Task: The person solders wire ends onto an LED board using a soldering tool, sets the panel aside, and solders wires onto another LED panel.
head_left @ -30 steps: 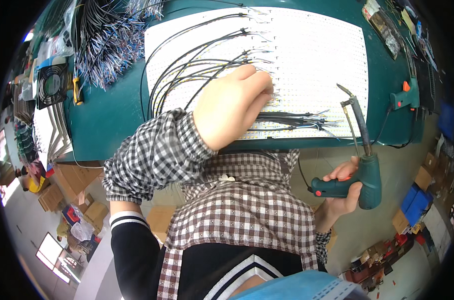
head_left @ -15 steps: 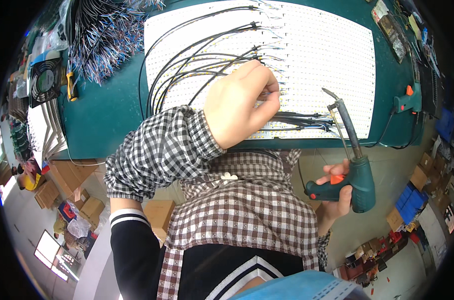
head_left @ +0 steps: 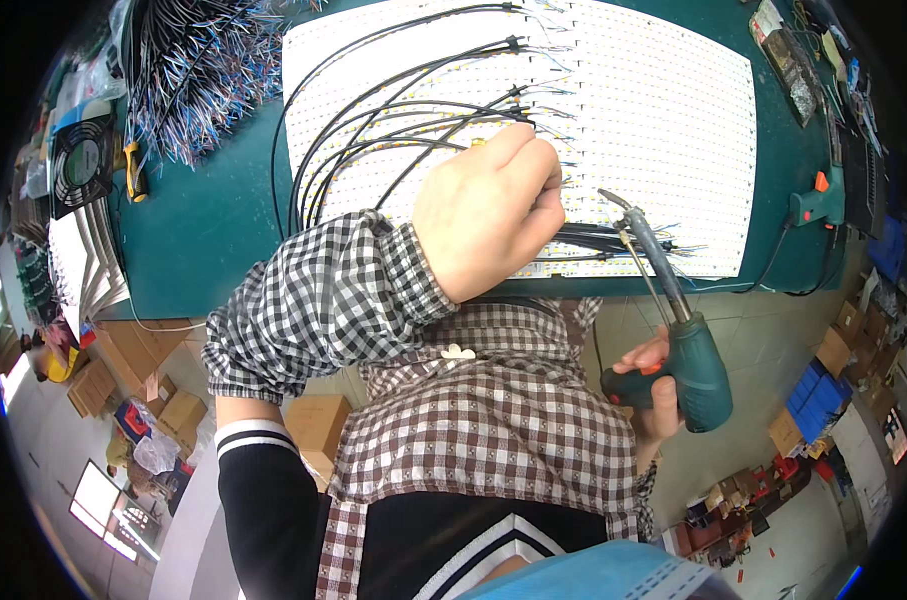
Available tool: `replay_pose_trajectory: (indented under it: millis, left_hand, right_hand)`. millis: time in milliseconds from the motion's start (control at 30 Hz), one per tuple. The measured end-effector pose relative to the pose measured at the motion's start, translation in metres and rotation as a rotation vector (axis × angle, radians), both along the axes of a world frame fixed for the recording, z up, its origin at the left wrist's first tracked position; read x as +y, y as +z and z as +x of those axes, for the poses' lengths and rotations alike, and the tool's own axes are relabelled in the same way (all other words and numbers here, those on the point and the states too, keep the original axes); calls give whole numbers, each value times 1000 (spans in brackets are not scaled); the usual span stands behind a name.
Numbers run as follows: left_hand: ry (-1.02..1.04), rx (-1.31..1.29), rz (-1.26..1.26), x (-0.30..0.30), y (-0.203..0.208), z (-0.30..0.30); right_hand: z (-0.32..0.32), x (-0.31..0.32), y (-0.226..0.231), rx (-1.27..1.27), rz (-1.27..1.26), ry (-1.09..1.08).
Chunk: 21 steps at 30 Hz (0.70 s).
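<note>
A large white panel [head_left: 663, 140] dotted with rows of small yellowish LEDs lies on the green bench. Several black cables [head_left: 373, 108] arc over its left half, their thin stripped wires ending along the middle seam. My left hand [head_left: 491, 212] is over the panel's lower middle, its fingers pinched together; whatever is between the fingertips is hidden. Below the bench's front edge, my right hand [head_left: 657, 395] grips a green soldering gun [head_left: 701, 375] with an orange-red trigger. Its long metal barrel points up and left, the bent tip just right of my left hand. More black cables [head_left: 598, 242] lie along the panel's lower edge.
A thick bundle of cables [head_left: 208, 85] with frayed wire ends fills the bench's far left. Near it are a black fan [head_left: 81, 165], a yellow-handled screwdriver [head_left: 134, 172] and stacked white sheets [head_left: 88, 255]. Another green soldering gun [head_left: 819, 203] rests at the right end.
The soldering gun has swung left, bringing its tip closer to my left hand. My left hand has shifted only slightly and stays pinched. The whole view has moved a little.
</note>
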<state>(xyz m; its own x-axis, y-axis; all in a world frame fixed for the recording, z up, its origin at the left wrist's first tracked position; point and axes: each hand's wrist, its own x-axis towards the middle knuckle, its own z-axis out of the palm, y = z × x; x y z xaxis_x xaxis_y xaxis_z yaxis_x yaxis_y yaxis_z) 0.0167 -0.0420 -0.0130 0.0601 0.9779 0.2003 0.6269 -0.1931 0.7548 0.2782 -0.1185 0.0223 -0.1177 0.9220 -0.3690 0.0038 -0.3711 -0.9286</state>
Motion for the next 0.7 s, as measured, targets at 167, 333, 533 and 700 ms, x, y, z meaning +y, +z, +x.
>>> replay_pose_trajectory:
  millis: [167, 333, 533, 700]
  left_hand:
    - [8, 20, 26, 0, -2, 2]
    - [5, 16, 19, 0, -2, 3]
    - [11, 16, 22, 0, -2, 3]
    - [17, 17, 36, -1, -2, 4]
  right_hand:
    - [2, -2, -1, 13, 0, 57]
    - [2, -3, -4, 26, -12, 107]
    - [-2, -1, -2, -9, -28, 107]
    - [-3, -1, -1, -34, -54, 94]
